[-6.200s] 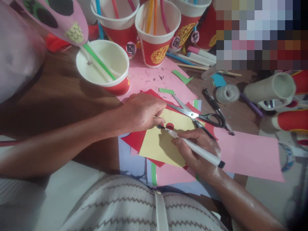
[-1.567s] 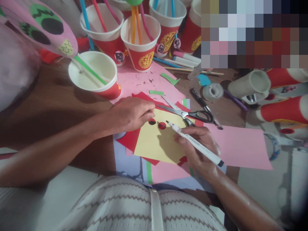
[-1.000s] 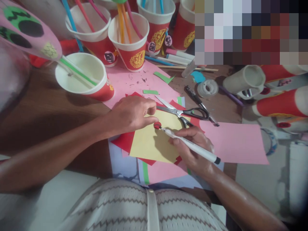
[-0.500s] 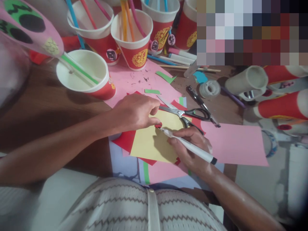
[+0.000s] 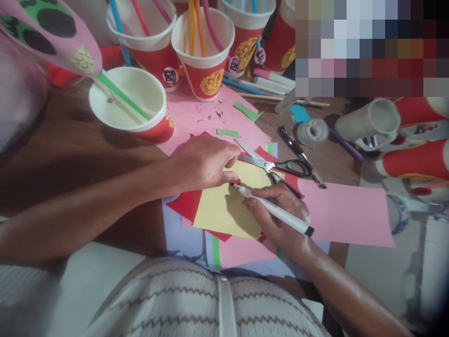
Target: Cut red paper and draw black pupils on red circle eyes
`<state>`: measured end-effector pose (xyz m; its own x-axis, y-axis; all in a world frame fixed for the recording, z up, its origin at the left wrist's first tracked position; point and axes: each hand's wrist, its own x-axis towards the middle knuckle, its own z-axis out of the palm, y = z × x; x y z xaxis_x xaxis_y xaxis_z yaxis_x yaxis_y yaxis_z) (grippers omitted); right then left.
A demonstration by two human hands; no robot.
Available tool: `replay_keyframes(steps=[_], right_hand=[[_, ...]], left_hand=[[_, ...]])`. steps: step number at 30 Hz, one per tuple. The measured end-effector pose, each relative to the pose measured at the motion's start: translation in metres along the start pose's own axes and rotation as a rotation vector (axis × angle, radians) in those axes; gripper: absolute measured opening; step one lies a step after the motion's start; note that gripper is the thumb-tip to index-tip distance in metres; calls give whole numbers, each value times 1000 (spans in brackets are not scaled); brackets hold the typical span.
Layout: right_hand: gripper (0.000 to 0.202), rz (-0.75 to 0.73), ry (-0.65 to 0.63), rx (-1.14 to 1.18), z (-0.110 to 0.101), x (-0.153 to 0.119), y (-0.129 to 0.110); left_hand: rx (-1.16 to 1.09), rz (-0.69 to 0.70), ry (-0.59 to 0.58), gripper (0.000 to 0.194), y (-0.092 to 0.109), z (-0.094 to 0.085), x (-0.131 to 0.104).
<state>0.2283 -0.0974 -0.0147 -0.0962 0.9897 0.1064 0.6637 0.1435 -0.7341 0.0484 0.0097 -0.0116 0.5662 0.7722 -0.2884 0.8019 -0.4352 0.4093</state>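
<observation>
My right hand grips a white marker with a black end, its tip angled down to the left. The tip meets a small red paper piece with black marks, mostly covered by my left thumb. My left hand is closed, thumb and fingers curled in, and holds that piece over a yellow paper sheet. Under the yellow sheet lie red paper and pink paper. Scissors with black handles lie with their blades apart just beyond my hands.
Red-and-white paper cups with coloured straws stand at the back. A nearer cup holds a green-and-white stick with a pink paper figure. A black pen, a tape roll and green paper scraps lie beyond the scissors.
The whole view has shifted slightly, so the table things sit further right. The marker tip has moved closer to my left thumb, and less of the red piece shows.
</observation>
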Motion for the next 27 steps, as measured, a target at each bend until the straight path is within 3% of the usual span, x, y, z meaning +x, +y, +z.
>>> replay_keyframes(steps=[10,27], right_hand=[[7,-96,10,-51,2,-2,6],[8,-34,-7,-8,1,-4,7]], left_hand=[[23,18,-16,33,0,-1,0],[16,19,-54,30,5,-7,-1]])
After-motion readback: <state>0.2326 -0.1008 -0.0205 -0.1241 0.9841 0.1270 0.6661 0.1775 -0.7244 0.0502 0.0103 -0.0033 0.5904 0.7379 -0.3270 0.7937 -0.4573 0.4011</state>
